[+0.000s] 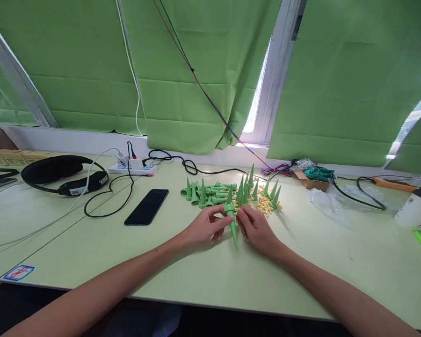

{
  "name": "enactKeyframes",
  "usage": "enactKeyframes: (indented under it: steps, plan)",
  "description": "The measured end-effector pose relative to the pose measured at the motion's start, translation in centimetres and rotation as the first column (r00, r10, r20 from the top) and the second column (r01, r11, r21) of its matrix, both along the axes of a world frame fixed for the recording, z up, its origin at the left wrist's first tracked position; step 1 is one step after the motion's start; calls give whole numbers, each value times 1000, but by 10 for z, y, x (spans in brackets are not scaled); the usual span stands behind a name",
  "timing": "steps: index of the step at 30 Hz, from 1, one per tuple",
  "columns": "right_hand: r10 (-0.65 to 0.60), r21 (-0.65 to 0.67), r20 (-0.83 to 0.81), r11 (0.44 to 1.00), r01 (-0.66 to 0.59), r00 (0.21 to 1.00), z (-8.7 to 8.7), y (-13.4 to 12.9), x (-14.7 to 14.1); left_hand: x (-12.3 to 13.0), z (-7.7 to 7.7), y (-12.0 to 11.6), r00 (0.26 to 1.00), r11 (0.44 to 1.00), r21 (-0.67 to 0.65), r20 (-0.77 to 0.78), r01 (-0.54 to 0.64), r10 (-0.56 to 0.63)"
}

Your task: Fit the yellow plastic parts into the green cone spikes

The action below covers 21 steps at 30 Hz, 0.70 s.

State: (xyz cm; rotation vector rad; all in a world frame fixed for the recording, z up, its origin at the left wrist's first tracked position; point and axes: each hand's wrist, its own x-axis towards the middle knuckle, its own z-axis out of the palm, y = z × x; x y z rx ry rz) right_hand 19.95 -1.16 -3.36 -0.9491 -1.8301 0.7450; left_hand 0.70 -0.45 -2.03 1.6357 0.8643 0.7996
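My left hand pinches a green spike, which points down toward the front edge, near its wide collar. Close beside it, my right hand has its fingers closed at the right of the collar; what they hold, if anything, is hidden. Behind my hands lies a pile of green tubular parts. Several green cones stand upright among them. Small pale yellow pieces are heaped on the right side of the pile.
A black phone and a headset lie left on the pale table. Cables run to a power strip. Toward the right are a small cardboard box, clear plastic bags and a white cup.
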Motion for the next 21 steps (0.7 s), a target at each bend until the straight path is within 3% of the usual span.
enactKeyframes:
  steps: [8,14,21]
  plan:
    - [31,3,-24,1000,-31,999,1,-1,0,1,6,-5,996,982,181,-59,-53,64]
    - [63,-12,-37,998,-63,997,0,-1,0,1,7,-5,993,918,392,-73,-54,90]
    - [35,-2,16,999,-35,999,0,0,0,1,5,-4,991,899,438,-101,-31,84]
